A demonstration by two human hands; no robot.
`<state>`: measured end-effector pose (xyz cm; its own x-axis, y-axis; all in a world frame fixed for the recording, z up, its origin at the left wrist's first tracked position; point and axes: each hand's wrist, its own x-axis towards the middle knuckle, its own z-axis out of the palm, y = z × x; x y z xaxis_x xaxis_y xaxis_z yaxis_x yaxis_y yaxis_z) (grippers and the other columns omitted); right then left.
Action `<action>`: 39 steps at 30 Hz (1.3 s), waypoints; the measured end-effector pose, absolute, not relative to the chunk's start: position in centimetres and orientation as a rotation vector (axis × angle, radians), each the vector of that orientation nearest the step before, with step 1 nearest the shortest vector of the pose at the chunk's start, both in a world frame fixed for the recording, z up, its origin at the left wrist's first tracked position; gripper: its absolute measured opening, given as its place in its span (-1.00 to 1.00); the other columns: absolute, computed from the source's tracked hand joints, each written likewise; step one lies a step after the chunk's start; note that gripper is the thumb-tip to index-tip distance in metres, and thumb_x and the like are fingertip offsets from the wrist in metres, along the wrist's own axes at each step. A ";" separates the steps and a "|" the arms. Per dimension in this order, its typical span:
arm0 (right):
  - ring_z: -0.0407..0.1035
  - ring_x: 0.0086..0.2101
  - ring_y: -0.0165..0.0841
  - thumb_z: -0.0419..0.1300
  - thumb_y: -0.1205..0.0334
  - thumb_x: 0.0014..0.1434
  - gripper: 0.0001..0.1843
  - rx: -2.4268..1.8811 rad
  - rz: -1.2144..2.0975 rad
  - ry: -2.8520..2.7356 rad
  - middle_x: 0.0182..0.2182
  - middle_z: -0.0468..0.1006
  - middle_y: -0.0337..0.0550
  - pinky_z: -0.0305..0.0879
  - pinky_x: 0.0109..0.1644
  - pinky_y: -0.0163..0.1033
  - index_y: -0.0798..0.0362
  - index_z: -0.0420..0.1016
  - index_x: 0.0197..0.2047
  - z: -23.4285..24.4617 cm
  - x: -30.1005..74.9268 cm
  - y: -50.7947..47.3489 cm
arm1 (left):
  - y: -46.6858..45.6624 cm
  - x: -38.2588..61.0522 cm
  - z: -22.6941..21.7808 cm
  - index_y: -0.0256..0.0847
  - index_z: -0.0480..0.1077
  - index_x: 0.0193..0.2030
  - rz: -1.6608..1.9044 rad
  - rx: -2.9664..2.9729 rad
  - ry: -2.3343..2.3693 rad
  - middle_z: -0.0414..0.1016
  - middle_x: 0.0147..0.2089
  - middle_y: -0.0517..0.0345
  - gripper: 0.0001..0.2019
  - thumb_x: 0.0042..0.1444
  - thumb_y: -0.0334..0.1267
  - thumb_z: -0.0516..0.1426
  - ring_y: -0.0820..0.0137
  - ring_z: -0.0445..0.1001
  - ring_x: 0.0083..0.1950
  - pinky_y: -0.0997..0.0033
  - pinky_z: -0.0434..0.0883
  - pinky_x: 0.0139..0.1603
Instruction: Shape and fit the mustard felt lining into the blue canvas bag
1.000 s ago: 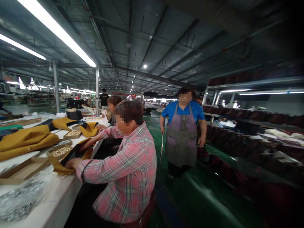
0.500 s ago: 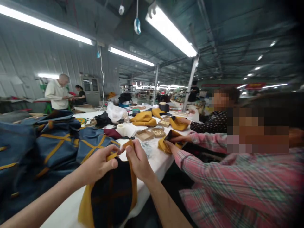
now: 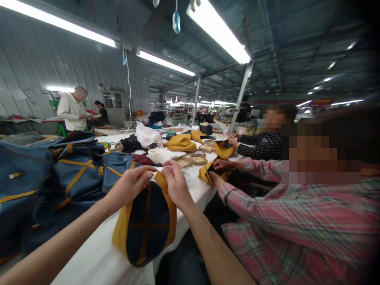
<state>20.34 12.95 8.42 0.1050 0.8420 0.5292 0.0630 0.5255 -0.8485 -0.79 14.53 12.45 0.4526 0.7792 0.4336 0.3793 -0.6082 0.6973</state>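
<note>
My left hand (image 3: 130,187) pinches the upper left edge of a sewn fabric bag piece (image 3: 158,233), a mustard-yellow band around a dark navy oval crossed by brown strips. On the same piece's upper right edge, my right hand (image 3: 177,187) is closed with thumb and fingers pressed together. The piece hangs below both hands, over the edge of the white-covered table (image 3: 97,253). Whatever small part may lie between my fingertips is hidden. Just beyond my hands is a small cardboard box (image 3: 183,161). A white roll (image 3: 153,155) stands close by.
Blue bags with yellow straps (image 3: 71,178) are piled at left. Boxes of small metal parts (image 3: 198,159) lie ahead, near yellow fabric pieces (image 3: 180,142). At right, a co-worker in a plaid sleeve (image 3: 252,206) handles another yellow piece (image 3: 208,172); a second co-worker's dotted sleeve (image 3: 258,146) is beyond.
The bag piece has swung right and up, so its navy oval now faces me more fully. Both my hands have risen slightly and moved right. The view has tilted down a little.
</note>
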 end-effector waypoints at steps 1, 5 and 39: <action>0.46 -0.19 -0.31 0.15 0.01 0.59 -0.72 -0.861 0.742 -1.381 -0.17 0.57 -0.29 0.37 -0.02 -0.22 -0.05 0.46 0.22 8.6 20.3 13.1 | 14.3 -0.7 12.6 -0.16 0.55 0.35 1.092 2.193 0.948 0.69 -0.13 0.11 -0.49 0.52 0.15 0.17 0.30 0.60 -0.19 0.38 0.45 -0.16; 0.47 -0.21 -0.31 0.17 0.08 0.52 -0.63 -0.804 0.871 -1.397 -0.19 0.58 -0.30 0.41 -0.04 -0.21 -0.06 0.39 0.31 8.3 19.7 13.7 | 14.1 0.0 13.4 -0.06 0.39 0.60 1.033 2.219 0.808 0.64 0.39 0.03 -0.09 0.18 0.12 0.51 0.02 0.62 0.28 0.24 0.53 0.24; 0.25 -0.68 -0.45 0.41 0.03 0.33 -0.60 -1.438 1.174 -1.431 -0.68 0.43 -0.28 0.11 -0.62 -0.34 0.04 0.60 -0.48 3.8 24.5 9.3 | 16.6 5.2 12.6 -0.17 0.41 -0.29 0.987 2.119 0.743 0.31 -0.38 0.29 -0.50 0.42 0.24 0.28 0.41 0.24 -0.34 0.42 0.19 -0.32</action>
